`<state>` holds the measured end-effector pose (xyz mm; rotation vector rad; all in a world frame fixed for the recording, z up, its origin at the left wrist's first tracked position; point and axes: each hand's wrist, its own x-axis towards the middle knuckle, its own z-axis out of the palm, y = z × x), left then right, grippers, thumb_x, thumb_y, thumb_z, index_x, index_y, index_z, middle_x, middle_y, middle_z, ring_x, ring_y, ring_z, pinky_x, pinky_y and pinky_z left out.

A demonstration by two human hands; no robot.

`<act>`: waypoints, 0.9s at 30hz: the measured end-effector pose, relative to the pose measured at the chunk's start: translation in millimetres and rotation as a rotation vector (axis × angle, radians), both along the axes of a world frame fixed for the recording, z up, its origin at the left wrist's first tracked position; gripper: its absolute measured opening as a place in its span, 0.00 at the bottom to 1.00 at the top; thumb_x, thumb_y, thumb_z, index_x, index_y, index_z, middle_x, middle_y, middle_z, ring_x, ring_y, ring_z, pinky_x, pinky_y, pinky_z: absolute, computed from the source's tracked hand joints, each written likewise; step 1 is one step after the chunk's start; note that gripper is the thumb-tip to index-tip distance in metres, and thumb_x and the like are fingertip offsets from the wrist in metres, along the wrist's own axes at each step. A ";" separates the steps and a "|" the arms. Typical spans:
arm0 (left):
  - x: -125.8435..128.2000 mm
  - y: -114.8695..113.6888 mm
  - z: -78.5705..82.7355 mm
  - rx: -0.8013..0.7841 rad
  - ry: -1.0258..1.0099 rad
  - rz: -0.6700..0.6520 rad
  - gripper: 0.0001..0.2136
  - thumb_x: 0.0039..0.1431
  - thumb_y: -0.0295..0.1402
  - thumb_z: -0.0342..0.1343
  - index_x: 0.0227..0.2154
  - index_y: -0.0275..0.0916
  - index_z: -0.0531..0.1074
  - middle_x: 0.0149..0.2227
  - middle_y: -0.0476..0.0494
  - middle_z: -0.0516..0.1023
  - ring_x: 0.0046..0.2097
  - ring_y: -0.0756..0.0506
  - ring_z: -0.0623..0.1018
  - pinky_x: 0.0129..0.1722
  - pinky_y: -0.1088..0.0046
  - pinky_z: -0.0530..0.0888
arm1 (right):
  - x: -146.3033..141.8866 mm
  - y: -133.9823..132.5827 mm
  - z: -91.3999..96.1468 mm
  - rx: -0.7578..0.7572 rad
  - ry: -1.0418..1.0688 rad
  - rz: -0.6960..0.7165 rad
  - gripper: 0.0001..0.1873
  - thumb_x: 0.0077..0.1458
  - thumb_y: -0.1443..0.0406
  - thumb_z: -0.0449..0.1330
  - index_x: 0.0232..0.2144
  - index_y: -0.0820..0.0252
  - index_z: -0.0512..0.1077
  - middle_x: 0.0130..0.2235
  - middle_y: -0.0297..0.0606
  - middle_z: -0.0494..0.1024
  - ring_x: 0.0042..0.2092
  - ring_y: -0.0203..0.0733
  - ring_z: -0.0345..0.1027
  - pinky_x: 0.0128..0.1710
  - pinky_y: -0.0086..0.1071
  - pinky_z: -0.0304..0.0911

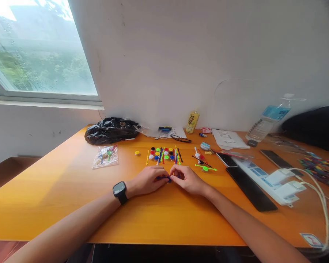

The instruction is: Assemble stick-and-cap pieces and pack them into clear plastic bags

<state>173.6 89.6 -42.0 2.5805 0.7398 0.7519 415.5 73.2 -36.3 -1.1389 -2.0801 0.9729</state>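
Observation:
My left hand [150, 179], with a black watch on its wrist, and my right hand [188, 179] meet low over the table. Both have their fingertips closed on a small blue plastic spinner piece [169, 179], mostly hidden by the fingers. Just beyond them lie rows of round caps in several colours, such as a red cap [150, 157], with coloured plastic arrows like the yellow arrow [147, 157] beside them. To the right of my right hand is a green arrow spinner [205, 168], near a white spinner [197, 155]. A single yellow cap [137, 153] sits off to the left.
At the left stand a clear bag of parts [105, 157] and a black plastic bag [112, 130]. A power strip [263, 179], phones and a tilted water bottle [268, 120] occupy the right. A yellow drink bottle [192, 122] is by the wall.

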 end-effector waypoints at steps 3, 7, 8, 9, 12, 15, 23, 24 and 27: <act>0.3 -0.7 1.7 0.010 0.011 -0.002 0.07 0.72 0.35 0.56 0.43 0.41 0.79 0.39 0.44 0.81 0.40 0.46 0.79 0.40 0.71 0.72 | 0.0 0.5 2.4 -0.040 0.040 0.003 0.07 0.63 0.61 0.63 0.36 0.59 0.74 0.31 0.32 0.72 0.33 0.37 0.64 0.32 0.30 0.59; 3.2 -3.7 3.1 -0.001 0.019 0.025 0.08 0.72 0.38 0.58 0.45 0.42 0.80 0.39 0.46 0.81 0.40 0.46 0.79 0.39 0.71 0.71 | 1.6 3.2 4.7 -0.102 0.123 0.031 0.10 0.60 0.60 0.66 0.35 0.61 0.75 0.30 0.32 0.73 0.32 0.36 0.64 0.32 0.30 0.59; 4.2 -4.6 2.8 -0.006 0.019 0.043 0.08 0.71 0.39 0.58 0.44 0.43 0.80 0.38 0.46 0.82 0.39 0.46 0.79 0.38 0.72 0.71 | 2.0 4.1 4.7 -0.123 0.151 0.043 0.10 0.60 0.59 0.67 0.37 0.61 0.75 0.29 0.32 0.73 0.31 0.36 0.64 0.32 0.30 0.59; 5.2 -5.4 2.4 -0.010 0.019 0.064 0.09 0.71 0.40 0.59 0.43 0.43 0.80 0.38 0.47 0.82 0.39 0.46 0.79 0.37 0.72 0.70 | 2.3 5.0 4.5 -0.147 0.177 0.056 0.12 0.59 0.58 0.67 0.38 0.61 0.75 0.28 0.31 0.72 0.31 0.36 0.64 0.32 0.30 0.58; 6.9 -6.8 1.4 -0.021 0.014 0.107 0.08 0.70 0.40 0.60 0.39 0.42 0.79 0.36 0.48 0.81 0.37 0.47 0.79 0.36 0.72 0.69 | 2.4 7.3 3.4 -0.200 0.219 0.078 0.14 0.59 0.57 0.68 0.41 0.61 0.74 0.27 0.30 0.72 0.30 0.36 0.65 0.32 0.30 0.58; 6.6 -6.7 1.6 -0.018 0.004 0.116 0.06 0.69 0.37 0.60 0.40 0.42 0.80 0.37 0.47 0.82 0.38 0.47 0.79 0.37 0.73 0.70 | 2.1 8.1 2.8 -0.217 0.213 0.054 0.15 0.58 0.56 0.69 0.40 0.61 0.74 0.28 0.31 0.73 0.31 0.36 0.66 0.32 0.30 0.59; 4.8 -5.5 0.6 0.031 0.009 0.118 0.06 0.69 0.37 0.60 0.42 0.44 0.81 0.39 0.47 0.83 0.40 0.47 0.80 0.38 0.73 0.71 | 3.8 5.3 5.8 -0.382 0.178 0.060 0.17 0.60 0.56 0.67 0.46 0.60 0.72 0.27 0.31 0.77 0.24 0.33 0.63 0.25 0.27 0.56; 4.8 -5.3 0.4 0.030 0.009 0.120 0.06 0.69 0.37 0.60 0.42 0.44 0.81 0.39 0.47 0.83 0.40 0.47 0.81 0.38 0.73 0.71 | 3.9 5.5 5.5 -0.393 0.173 0.059 0.18 0.60 0.55 0.67 0.46 0.60 0.72 0.27 0.32 0.77 0.24 0.33 0.63 0.25 0.26 0.56; 4.8 -4.8 0.3 0.032 0.002 0.132 0.07 0.69 0.38 0.61 0.43 0.44 0.81 0.39 0.47 0.83 0.40 0.47 0.81 0.38 0.73 0.72 | 4.6 6.5 3.3 -0.405 0.159 0.049 0.18 0.60 0.56 0.67 0.47 0.60 0.73 0.27 0.33 0.78 0.25 0.33 0.64 0.24 0.25 0.55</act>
